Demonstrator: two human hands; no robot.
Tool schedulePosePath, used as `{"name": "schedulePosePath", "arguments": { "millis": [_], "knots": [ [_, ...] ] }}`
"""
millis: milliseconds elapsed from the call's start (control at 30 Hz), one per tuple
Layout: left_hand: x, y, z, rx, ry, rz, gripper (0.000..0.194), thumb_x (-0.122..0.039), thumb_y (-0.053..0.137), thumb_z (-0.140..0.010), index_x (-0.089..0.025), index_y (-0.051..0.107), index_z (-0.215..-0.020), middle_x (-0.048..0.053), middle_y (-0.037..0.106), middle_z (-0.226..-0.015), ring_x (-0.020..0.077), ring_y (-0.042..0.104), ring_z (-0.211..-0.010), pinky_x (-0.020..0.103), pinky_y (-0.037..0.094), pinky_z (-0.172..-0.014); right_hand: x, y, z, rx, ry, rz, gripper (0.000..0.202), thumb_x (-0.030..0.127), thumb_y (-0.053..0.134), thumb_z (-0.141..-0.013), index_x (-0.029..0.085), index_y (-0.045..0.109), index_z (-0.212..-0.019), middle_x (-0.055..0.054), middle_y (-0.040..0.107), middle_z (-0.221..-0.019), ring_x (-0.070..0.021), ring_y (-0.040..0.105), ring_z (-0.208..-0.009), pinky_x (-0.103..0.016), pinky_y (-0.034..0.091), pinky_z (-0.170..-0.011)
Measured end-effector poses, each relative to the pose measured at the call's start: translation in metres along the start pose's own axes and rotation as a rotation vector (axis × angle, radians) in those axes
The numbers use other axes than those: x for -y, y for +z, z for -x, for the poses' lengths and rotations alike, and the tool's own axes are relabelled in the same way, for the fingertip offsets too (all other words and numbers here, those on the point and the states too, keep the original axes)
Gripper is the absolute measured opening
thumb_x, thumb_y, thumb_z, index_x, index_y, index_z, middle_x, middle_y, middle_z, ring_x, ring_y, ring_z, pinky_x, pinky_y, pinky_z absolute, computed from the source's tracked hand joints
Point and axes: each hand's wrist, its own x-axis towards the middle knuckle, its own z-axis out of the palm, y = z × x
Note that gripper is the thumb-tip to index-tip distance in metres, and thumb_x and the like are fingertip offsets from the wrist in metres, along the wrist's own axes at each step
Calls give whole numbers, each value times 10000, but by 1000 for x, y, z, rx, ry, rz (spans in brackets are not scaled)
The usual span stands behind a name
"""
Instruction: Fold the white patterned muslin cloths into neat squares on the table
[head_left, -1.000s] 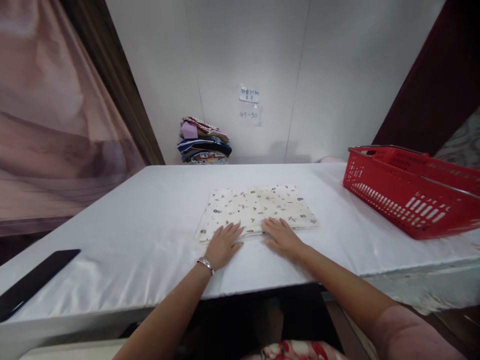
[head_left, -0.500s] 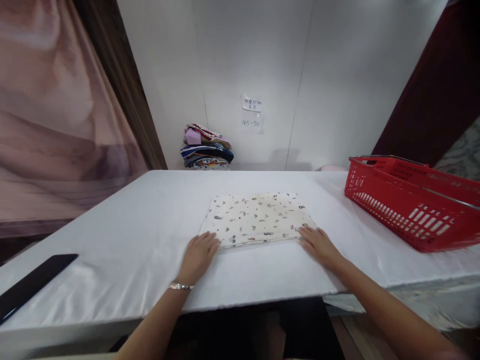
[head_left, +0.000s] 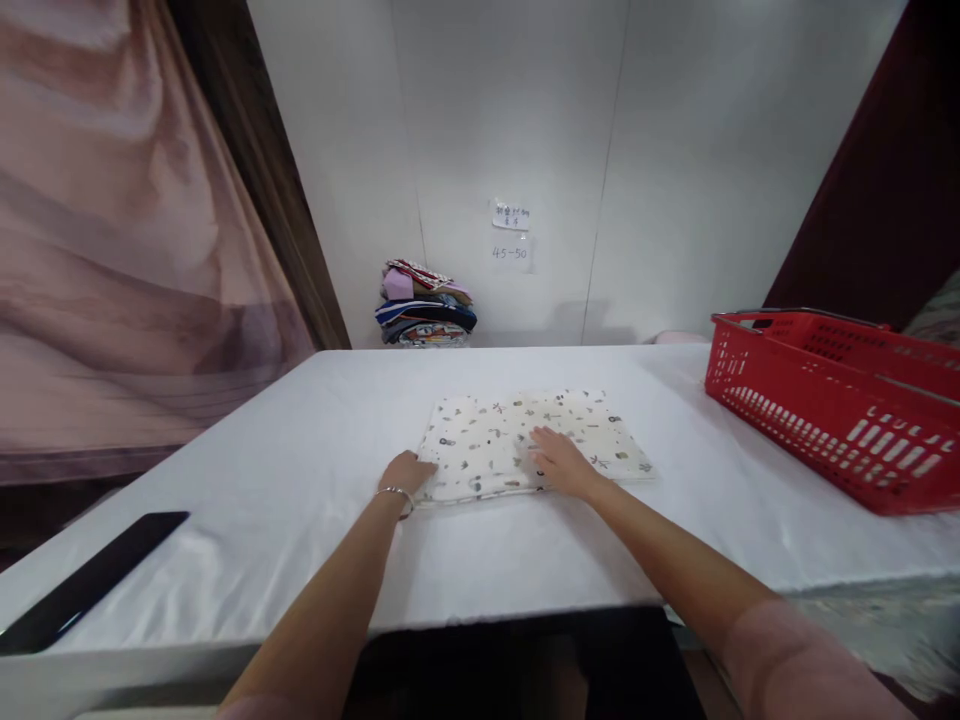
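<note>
A folded cream cloth [head_left: 472, 450] with small printed motifs lies on the white-covered table in front of me. My left hand [head_left: 406, 474], a bracelet at its wrist, is at the cloth's near left edge. Its thumb rests over the edge and its other fingers curl out of sight there, closed on the cloth. Flat on top, right of the cloth's middle, lies my right hand [head_left: 564, 464] with its fingers stretched out and slightly apart.
A red plastic basket [head_left: 810, 410] with metal handles stands at the right. On the table's left lies a black phone-like slab [head_left: 90, 580]. A pile of folded fabrics [head_left: 426, 310] sits by the back wall, beside paper notes [head_left: 511, 240]. A pink curtain [head_left: 135, 250] hangs left.
My right hand has moved left from the cloth's near right corner onto its top. My left hand has shifted up along the left edge and curled in. The view has turned slightly left.
</note>
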Motion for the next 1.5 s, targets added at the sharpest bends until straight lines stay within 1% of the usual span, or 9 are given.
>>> {"name": "schedulePosePath", "arguments": {
  "millis": [167, 367, 500, 633, 867, 1000, 1200, 1367, 1500],
  "knots": [
    [-4, -6, -5, 47, -36, 74, 194, -329, 649, -579, -191, 522, -529, 101, 663, -673, 294, 636, -797, 330, 463, -679, 5, 11, -54, -45, 144, -195, 592, 382, 367, -862, 189, 262, -1411, -62, 210, -1472, -240, 182, -1348, -413, 217, -1079],
    [-4, -11, -1, 124, -82, 327, 290, -445, 659, -604, -169, 574, -631, 105, 685, -746, 264, 643, -798, 316, 496, -658, -15, 37, -80, -237, 292, -608, 658, 527, 200, -886, 229, 39, -1450, -89, 305, -1433, -229, 337, -1285, -423, 369, -986],
    [-1, -12, 0, 321, -159, 690, 436, -576, 622, -625, -157, 624, -745, 111, 695, -783, 252, 651, -807, 328, 526, -652, -19, 52, -83, -263, 320, -612, 629, 472, 234, -890, 212, 99, -1447, -84, 330, -1422, -216, 309, -1301, -423, 313, -1037],
    [-1, -12, -2, 468, -221, 844, 395, -535, 591, -688, -155, 633, -788, 100, 701, -782, 234, 663, -780, 327, 541, -664, -17, 56, -85, -286, 332, -640, 637, 469, 296, -871, 179, 196, -1430, -83, 325, -1424, -213, 319, -1297, -379, 319, -1043],
    [-14, -22, -5, 536, -143, 1064, 284, -384, 615, -706, -128, 633, -827, 89, 698, -780, 205, 662, -735, 286, 532, -667, -20, 63, -83, -254, 336, -584, 575, 386, 368, -841, 181, 319, -1376, -70, 334, -1421, -191, 323, -1295, -375, 278, -1066],
    [-62, -34, -10, 512, -3, 1095, 212, -318, 658, -671, -131, 619, -761, 35, 655, -644, 139, 614, -573, 218, 485, -535, -13, 52, -80, -234, 299, -622, 582, 417, 302, -866, 197, 264, -1404, -68, 332, -1423, -199, 323, -1294, -398, 310, -1044],
    [-195, -17, -11, 657, 352, 944, 191, -273, 681, -630, -119, 578, -677, -17, 551, -529, 72, 494, -438, 177, 372, -427, -19, 8, -68, -273, 256, -1143, 661, 550, 179, -874, 163, 233, -1407, -97, 425, -1361, -224, 456, -1195, -371, 399, -954],
    [-285, 62, 11, 628, 442, 597, 221, -308, 678, -631, -110, 583, -659, 15, 569, -537, 137, 540, -533, 256, 441, -517, -86, -29, -33, -313, 377, -1258, 757, 628, 38, -838, 155, 345, -1342, -140, 592, -1158, -281, 565, -1031, -454, 411, -867],
    [-301, 138, 34, 707, 350, 542, 330, -418, 590, -736, -89, 611, -760, 101, 643, -702, 153, 581, -611, 267, 475, -579, -135, -38, 2, -239, 432, -1136, 849, 651, -37, -808, 134, 508, -1204, -151, 654, -997, -294, 593, -964, -451, 420, -842]
  ]
}}
